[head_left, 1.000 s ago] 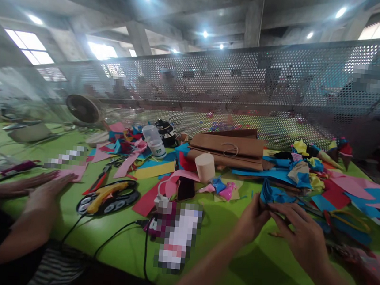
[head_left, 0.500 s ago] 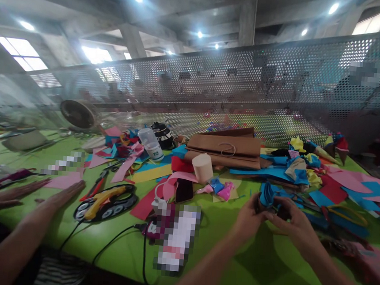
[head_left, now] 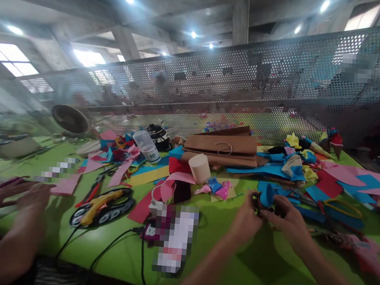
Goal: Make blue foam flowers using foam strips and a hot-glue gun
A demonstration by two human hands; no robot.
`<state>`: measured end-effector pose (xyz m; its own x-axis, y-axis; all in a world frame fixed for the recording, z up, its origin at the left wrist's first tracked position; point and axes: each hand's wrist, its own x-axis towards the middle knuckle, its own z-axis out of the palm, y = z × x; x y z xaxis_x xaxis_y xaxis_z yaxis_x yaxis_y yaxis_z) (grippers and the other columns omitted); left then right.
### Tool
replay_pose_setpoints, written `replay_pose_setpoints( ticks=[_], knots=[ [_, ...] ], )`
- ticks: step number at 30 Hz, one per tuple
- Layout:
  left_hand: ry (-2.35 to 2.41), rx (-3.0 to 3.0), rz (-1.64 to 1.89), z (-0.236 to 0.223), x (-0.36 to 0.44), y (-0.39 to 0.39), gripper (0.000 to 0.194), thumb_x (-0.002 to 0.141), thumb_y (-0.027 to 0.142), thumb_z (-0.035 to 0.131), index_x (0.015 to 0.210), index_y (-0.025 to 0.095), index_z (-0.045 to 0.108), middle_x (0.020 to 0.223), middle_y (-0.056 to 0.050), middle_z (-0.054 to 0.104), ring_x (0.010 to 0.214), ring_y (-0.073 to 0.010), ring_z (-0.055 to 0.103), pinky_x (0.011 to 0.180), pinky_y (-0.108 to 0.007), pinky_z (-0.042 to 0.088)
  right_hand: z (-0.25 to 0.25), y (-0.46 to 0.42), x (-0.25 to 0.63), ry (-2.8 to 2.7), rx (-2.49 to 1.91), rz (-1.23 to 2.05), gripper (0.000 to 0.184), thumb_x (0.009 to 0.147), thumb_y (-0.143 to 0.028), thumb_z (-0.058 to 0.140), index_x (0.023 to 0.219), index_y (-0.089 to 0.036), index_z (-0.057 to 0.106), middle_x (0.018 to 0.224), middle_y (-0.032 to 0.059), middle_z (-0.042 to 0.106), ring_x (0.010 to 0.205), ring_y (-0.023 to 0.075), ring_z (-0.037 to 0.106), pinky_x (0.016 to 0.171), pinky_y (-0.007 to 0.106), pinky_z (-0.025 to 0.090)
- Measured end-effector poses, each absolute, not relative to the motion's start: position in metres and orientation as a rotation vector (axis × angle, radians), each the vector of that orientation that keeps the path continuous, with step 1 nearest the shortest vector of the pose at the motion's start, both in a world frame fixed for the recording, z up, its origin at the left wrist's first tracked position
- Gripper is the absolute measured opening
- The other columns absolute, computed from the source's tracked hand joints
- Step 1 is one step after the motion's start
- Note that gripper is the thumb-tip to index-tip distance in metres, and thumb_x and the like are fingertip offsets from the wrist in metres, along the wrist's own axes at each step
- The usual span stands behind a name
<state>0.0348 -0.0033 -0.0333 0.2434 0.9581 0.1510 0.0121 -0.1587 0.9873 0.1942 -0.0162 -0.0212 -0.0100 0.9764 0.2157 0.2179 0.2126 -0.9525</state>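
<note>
- perforated screen [head_left: 194, 94]: biggest item, stands well beyond both sets of fingers.
- green tabletop [head_left: 120, 254]: runs below the fingers and past them, strewn with coloured scraps [head_left: 345, 174], some right of the right fingers.
- brown sheets [head_left: 223, 146]: stacked, beyond the left fingers and off to their left.
- yellow corded tool [head_left: 96, 207]: lying well left of the left fingers.
- co-worker's hands [head_left: 35, 197]: farther left again, low over the tabletop.
- pale roll [head_left: 199, 168]: left of the left fingers, a bit beyond them.
- left fingers [head_left: 248, 205]: grasping the left side of a blue piece [head_left: 267, 196].
- right fingers [head_left: 282, 203]: curled in, grasping it from the right; exact contact blurred.
- blue piece, place and progress: between the two sets of fingers, above the tabletop. looks partway: curl already made, not yet let go or set down; how much shaping is left, can't tell.
- blue piece, look: paper-like, compact, rounded upright top; dark bit [head_left: 257, 201] by its left side too blurred to name.
</note>
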Motion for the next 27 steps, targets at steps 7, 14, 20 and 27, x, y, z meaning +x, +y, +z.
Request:
replay_pose_setpoints(
  ticks=[7, 14, 20, 27],
  knots=[
    [0.963, 1.628, 1.206, -0.008, 0.020, -0.009, 0.042, 0.082, 0.008, 0.068, 0.121, 0.019, 0.058, 0.121, -0.010, 0.066, 0.115, -0.0238, 0.061, 0.101, -0.038, 0.046, -0.020, -0.017, 0.199, -1.440, -1.375, 0.771, 0.033, 0.078, -0.049, 0.077, 0.096, -0.021, 0.077, 0.085, 0.0051, 0.072, 0.074, 0.0231, 0.063, 0.066, 0.034, 0.052],
    [1.203, 1.573, 1.270, -0.001, 0.026, -0.017, 0.021, 0.091, 0.035, 0.071, 0.091, 0.020, 0.056, 0.088, -0.002, 0.058, 0.084, -0.0169, 0.055, 0.078, -0.030, 0.043, -0.023, -0.020, 0.191, -1.369, -1.413, 0.844, 0.035, 0.074, -0.046, 0.075, 0.096, -0.019, 0.075, 0.078, 0.0051, 0.073, 0.070, 0.0245, 0.065, 0.057, 0.033, 0.051],
    [1.274, 1.606, 1.220, -0.001, 0.028, -0.018, 0.020, 0.092, 0.032, 0.068, 0.085, 0.020, 0.054, 0.082, 0.000, 0.057, 0.079, -0.0166, 0.053, 0.074, -0.031, 0.039, -0.030, -0.019, 0.190, -1.397, -1.383, 0.840, 0.028, 0.077, -0.045, 0.075, 0.091, -0.021, 0.070, 0.071, 0.0022, 0.069, 0.071, 0.0239, 0.064, 0.062, 0.033, 0.050],
    [1.320, 1.637, 1.223, 0.002, 0.029, -0.019, 0.018, 0.093, 0.031, 0.066, 0.085, 0.020, 0.055, 0.082, 0.000, 0.057, 0.078, -0.0166, 0.052, 0.072, -0.030, 0.037, -0.030, -0.019, 0.189, -1.414, -1.349, 0.860, 0.034, 0.079, -0.049, 0.076, 0.095, -0.020, 0.070, 0.081, 0.0048, 0.072, 0.074, 0.0233, 0.064, 0.064, 0.033, 0.049]
  ],
)
